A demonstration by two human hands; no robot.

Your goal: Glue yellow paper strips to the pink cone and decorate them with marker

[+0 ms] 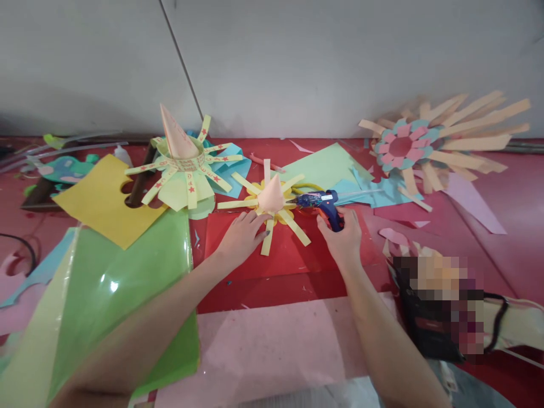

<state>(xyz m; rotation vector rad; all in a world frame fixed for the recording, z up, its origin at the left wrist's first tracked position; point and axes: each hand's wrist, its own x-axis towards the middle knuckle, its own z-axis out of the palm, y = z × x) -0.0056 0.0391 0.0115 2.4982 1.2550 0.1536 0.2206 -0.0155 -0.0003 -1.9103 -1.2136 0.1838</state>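
Observation:
A paper flower (293,228) made of pale yellow strips on a scalloped yellow base lies on a red sheet. On its middle stands a light pink paper cone (271,195). My left hand (241,237) rests at the near left side of the flower, its fingers stretched toward the foot of the cone and thumb apart. In my right hand (345,235) is a blue hot glue gun (314,199), gripped by its handle with a clear glue stick (361,194) out of its rear. The nozzle points left, close beside the cone; whether it touches is unclear.
Behind on the left stands a similar strip craft (187,164) with a taller cone. A tan-strip flower (402,146) leans against the grey wall (340,68). Yellow card (106,198) and a green plastic-covered pack (131,300) lie left. A black item (420,323), partly blurred out, sits right.

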